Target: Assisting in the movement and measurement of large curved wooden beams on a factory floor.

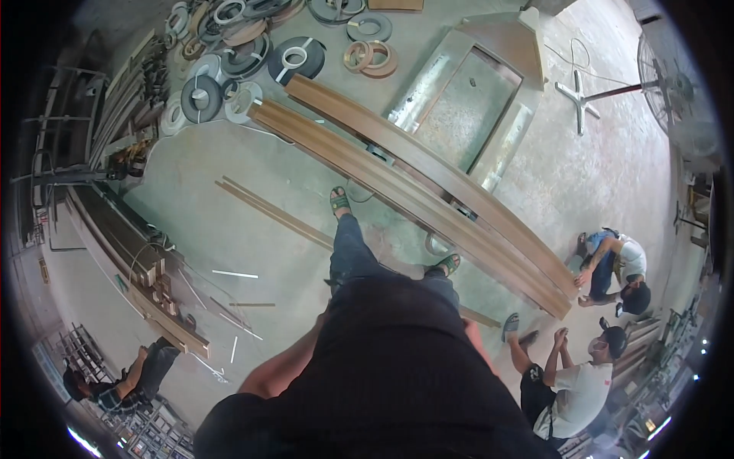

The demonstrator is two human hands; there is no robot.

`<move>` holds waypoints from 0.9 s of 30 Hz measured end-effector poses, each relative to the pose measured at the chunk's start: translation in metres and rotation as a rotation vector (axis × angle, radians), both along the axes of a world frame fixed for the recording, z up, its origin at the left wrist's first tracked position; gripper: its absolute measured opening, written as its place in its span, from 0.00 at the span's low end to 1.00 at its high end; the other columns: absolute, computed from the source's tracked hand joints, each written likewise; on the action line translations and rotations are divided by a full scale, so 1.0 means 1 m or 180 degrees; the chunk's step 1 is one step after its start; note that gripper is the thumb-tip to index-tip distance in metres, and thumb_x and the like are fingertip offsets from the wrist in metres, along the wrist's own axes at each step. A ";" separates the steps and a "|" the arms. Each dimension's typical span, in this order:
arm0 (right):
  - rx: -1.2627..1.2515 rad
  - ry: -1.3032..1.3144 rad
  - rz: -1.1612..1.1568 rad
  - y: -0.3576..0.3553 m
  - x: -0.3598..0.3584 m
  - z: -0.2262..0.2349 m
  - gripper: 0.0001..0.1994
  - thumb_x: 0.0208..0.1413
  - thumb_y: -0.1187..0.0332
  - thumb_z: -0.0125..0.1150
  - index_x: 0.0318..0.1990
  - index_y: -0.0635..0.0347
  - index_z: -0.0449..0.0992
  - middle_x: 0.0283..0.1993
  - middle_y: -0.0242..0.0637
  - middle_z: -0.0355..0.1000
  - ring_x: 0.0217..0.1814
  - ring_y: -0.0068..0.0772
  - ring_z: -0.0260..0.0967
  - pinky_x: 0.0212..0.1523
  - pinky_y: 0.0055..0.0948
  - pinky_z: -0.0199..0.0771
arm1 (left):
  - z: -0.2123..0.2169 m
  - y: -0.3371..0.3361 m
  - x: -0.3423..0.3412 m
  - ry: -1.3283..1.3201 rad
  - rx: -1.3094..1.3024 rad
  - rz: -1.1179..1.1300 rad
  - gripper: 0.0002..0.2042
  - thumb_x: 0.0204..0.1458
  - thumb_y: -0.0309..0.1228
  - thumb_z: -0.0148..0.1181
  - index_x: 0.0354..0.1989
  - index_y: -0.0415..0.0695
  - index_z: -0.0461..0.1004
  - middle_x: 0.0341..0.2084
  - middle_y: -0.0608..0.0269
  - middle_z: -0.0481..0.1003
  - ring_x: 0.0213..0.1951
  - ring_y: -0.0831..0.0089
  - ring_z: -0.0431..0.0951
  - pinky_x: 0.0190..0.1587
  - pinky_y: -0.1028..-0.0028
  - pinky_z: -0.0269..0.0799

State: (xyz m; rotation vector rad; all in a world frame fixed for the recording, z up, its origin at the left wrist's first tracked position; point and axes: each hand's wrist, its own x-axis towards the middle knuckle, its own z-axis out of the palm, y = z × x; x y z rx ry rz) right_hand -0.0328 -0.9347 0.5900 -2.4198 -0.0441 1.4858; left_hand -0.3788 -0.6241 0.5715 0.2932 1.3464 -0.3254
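My left forearm (pixel 284 366) hangs down beside my dark shirt, and the hand at its end is mostly covered by the shirt and trousers. On the other side, a small strip of my right arm (pixel 478 344) shows past the shirt, its fingers hidden. Whether either hand holds anything cannot be seen. In front of my feet, two long brown wooden beams (pixel 336 140) lie side by side on low supports, running from far left to near right. My right foot in a green sandal (pixel 450 265) stands close to the nearer beam. Thin wooden strips (pixel 267 208) lie on the floor by my feet.
Coils of edging tape (pixel 298 58) cover the far-left floor. A metal frame (pixel 428 80) and a standing fan (pixel 582 99) are beyond the beams. One person (pixel 623 264) crouches touching the beams' right end; another (pixel 573 390) sits nearby. A third (pixel 134 382) is near stacked boards (pixel 115 237).
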 end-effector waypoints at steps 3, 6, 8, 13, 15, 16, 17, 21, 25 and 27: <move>0.0123 -0.0057 -0.0078 0.045 -0.032 0.050 0.15 0.62 0.65 0.60 0.49 0.68 0.81 0.41 0.42 0.82 0.44 0.29 0.76 0.49 0.32 0.74 | 0.019 0.064 -0.034 0.0032 -0.0092 -0.0293 0.17 0.66 0.39 0.52 0.51 0.38 0.77 0.44 0.54 0.79 0.43 0.69 0.79 0.46 0.68 0.75; 0.0407 0.0109 -0.0622 0.082 -0.073 0.078 0.12 0.60 0.72 0.62 0.47 0.70 0.80 0.42 0.42 0.82 0.44 0.27 0.75 0.49 0.28 0.73 | 0.020 0.110 -0.068 -0.0447 -0.0009 -0.0897 0.15 0.64 0.34 0.54 0.52 0.36 0.76 0.45 0.53 0.79 0.46 0.68 0.79 0.49 0.67 0.74; 0.0715 0.0187 -0.0721 0.097 -0.086 0.087 0.10 0.61 0.72 0.61 0.44 0.71 0.80 0.41 0.41 0.81 0.44 0.25 0.75 0.48 0.26 0.73 | 0.024 0.140 -0.082 -0.0971 0.0083 -0.1319 0.15 0.63 0.31 0.56 0.53 0.35 0.76 0.47 0.53 0.79 0.48 0.67 0.78 0.51 0.66 0.74; 0.0779 0.0284 -0.1401 0.133 -0.110 0.075 0.08 0.61 0.71 0.60 0.36 0.70 0.78 0.31 0.34 0.77 0.35 0.20 0.68 0.37 0.27 0.70 | 0.073 0.219 -0.076 -0.1478 0.0699 -0.3463 0.17 0.60 0.28 0.59 0.56 0.33 0.74 0.50 0.53 0.79 0.51 0.68 0.76 0.55 0.67 0.72; 0.0415 0.0259 -0.1104 0.149 -0.111 0.058 0.06 0.60 0.79 0.54 0.35 0.69 0.79 0.33 0.33 0.78 0.38 0.22 0.69 0.41 0.27 0.72 | 0.091 0.245 -0.065 -0.1323 0.0355 -0.3499 0.17 0.60 0.29 0.59 0.55 0.33 0.75 0.49 0.54 0.79 0.51 0.68 0.77 0.54 0.67 0.72; 0.0679 0.0073 -0.0899 0.156 -0.110 0.050 0.07 0.60 0.76 0.55 0.35 0.69 0.78 0.31 0.33 0.77 0.37 0.21 0.68 0.40 0.28 0.71 | 0.099 0.253 -0.060 -0.1140 0.0020 -0.3463 0.17 0.60 0.31 0.60 0.55 0.33 0.75 0.48 0.55 0.80 0.50 0.68 0.77 0.54 0.67 0.71; 0.0577 0.0046 -0.0789 0.163 -0.108 0.042 0.08 0.61 0.73 0.56 0.34 0.69 0.78 0.29 0.34 0.76 0.36 0.21 0.67 0.39 0.29 0.71 | 0.105 0.259 -0.055 -0.0903 -0.0583 -0.2778 0.16 0.61 0.33 0.58 0.50 0.33 0.78 0.43 0.58 0.81 0.45 0.69 0.78 0.51 0.66 0.73; 0.0551 -0.0006 -0.0677 0.184 -0.093 0.022 0.14 0.59 0.60 0.61 0.39 0.64 0.82 0.39 0.53 0.80 0.43 0.47 0.80 0.45 0.39 0.76 | 0.118 0.278 -0.038 -0.0890 -0.0596 -0.2815 0.15 0.61 0.33 0.58 0.48 0.33 0.78 0.40 0.57 0.81 0.44 0.68 0.78 0.49 0.65 0.73; 0.0670 -0.0592 -0.0414 0.200 -0.073 -0.001 0.15 0.58 0.57 0.61 0.40 0.60 0.83 0.41 0.49 0.81 0.45 0.53 0.79 0.47 0.42 0.77 | 0.120 0.298 -0.020 -0.0857 -0.0114 -0.3253 0.14 0.61 0.33 0.58 0.46 0.34 0.78 0.38 0.56 0.81 0.42 0.67 0.78 0.47 0.64 0.73; 0.0576 -0.0779 -0.0521 0.205 -0.063 -0.023 0.16 0.57 0.56 0.63 0.40 0.60 0.83 0.42 0.48 0.81 0.47 0.52 0.79 0.49 0.42 0.78 | 0.113 0.309 -0.008 -0.0789 0.0185 -0.3506 0.13 0.61 0.33 0.58 0.45 0.34 0.79 0.37 0.55 0.81 0.41 0.67 0.78 0.47 0.64 0.73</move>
